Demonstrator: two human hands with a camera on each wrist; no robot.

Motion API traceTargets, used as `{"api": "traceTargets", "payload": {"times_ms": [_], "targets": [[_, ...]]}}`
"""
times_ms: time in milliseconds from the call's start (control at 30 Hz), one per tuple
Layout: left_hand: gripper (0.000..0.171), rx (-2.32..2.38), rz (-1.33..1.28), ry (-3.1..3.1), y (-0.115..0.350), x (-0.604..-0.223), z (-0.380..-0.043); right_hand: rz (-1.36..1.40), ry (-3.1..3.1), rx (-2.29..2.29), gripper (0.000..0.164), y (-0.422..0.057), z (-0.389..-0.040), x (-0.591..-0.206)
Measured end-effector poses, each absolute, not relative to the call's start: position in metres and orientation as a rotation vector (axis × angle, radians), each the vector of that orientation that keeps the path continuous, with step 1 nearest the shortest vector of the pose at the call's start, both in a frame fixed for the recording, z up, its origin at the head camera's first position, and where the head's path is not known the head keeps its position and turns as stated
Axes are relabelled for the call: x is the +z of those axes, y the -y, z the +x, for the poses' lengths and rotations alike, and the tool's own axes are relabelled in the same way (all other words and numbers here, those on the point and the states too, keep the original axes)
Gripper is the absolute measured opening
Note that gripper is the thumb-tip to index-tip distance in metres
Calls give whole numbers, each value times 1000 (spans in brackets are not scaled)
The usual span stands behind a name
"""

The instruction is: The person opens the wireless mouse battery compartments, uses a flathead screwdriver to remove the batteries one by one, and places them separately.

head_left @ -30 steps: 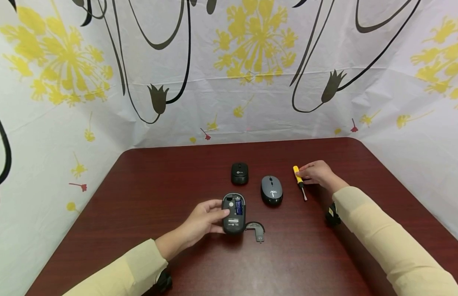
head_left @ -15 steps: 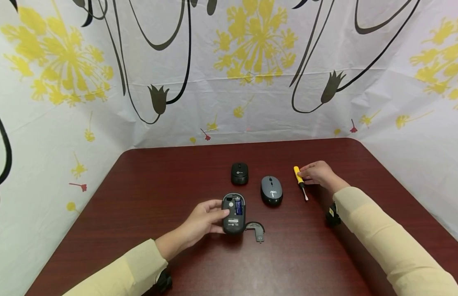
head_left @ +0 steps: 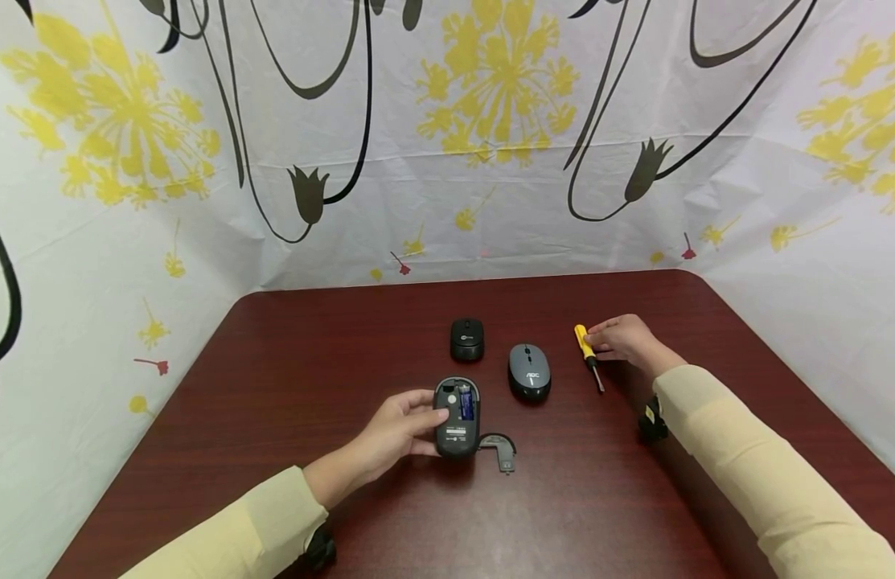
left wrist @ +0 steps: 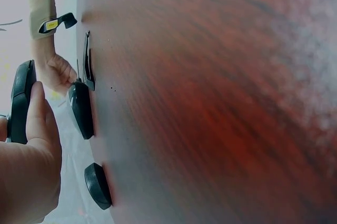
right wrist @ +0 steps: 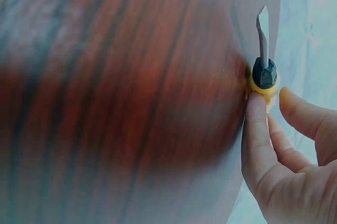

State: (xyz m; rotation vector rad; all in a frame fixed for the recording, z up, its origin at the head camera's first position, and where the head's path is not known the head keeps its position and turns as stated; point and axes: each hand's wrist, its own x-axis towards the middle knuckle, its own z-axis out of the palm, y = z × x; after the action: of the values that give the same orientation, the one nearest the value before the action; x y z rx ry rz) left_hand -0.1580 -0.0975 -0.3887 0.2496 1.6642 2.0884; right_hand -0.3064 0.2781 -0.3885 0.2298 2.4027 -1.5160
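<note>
My left hand grips an upturned black computer mouse by its left side, thumb across its underside. A blue battery shows in the mouse's uncovered battery bay. Just right of it lies the grey curved battery cover. At the right, my right hand pinches the yellow handle of a screwdriver between thumb and fingers. Its flat metal tip points away from the palm in the right wrist view. In the left wrist view the held mouse is seen edge-on, off the table.
Two more mice stand on the dark red table: a small black mouse farther back and a grey mouse between the hands. A white patterned cloth hangs behind and along the sides.
The right hand and screwdriver have shifted very slightly to the right. The left hand and its mouse have stayed in place.
</note>
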Motion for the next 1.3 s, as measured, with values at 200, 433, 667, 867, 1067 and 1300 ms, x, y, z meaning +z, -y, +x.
{"api": "traceTargets", "payload": {"times_ms": [200, 433, 667, 867, 1067, 1300], "targets": [[46, 2090, 250, -1661, 97, -389, -159, 250, -2386, -1544, 38, -280, -309, -390], [46, 2085, 242, -1669, 98, -388, -160, 224, -2358, -1599, 34, -285, -307, -383], [47, 2079, 244, -1678, 98, -386, -160, 208, -2293, -1679, 43, -284, -302, -371], [47, 2079, 234, -1676, 98, -387, -160, 172, -2198, -1726, 49, -279, -295, -364], [47, 2077, 231, -1671, 98, -388, -160, 50, -2150, -1744, 49, -269, -285, -360], [47, 2078, 230, -1661, 98, -389, -159, -93, -2088, -1782, 51, -254, -272, -354]]}}
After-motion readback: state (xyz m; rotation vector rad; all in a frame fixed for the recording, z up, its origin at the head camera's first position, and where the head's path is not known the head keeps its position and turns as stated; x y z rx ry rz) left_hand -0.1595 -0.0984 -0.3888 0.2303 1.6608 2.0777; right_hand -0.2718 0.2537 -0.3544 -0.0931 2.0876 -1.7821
